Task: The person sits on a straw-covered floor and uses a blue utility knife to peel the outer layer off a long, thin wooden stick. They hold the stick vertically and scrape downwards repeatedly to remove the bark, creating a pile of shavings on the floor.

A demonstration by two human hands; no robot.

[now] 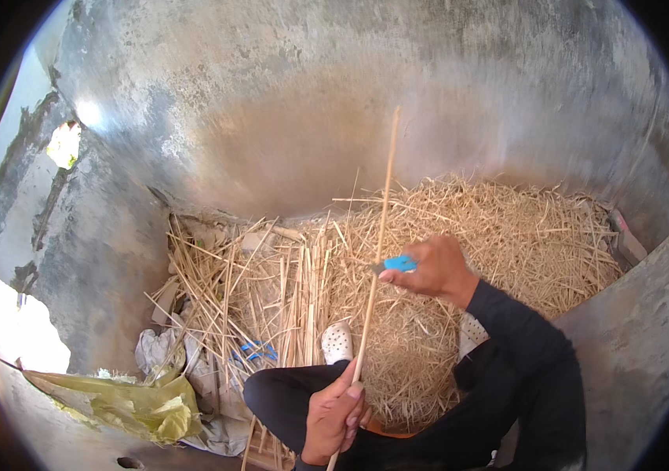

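Lying against the grey wall (311,118), a heap of straw-coloured shavings (515,235) is noted. Before it, a long pale stick (386,206) is held aslant, its lower part enclosed by the fingers of the left hand (334,414). At mid-stick, a blue-handled blade (401,263) is gripped by the right hand's (439,269) fingers.

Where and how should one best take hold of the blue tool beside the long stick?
Probably by its blue handle, coming from the right, as the right hand does: this part sits away from the long stick, while the dark, blurred end, perhaps a blade, points left toward it.
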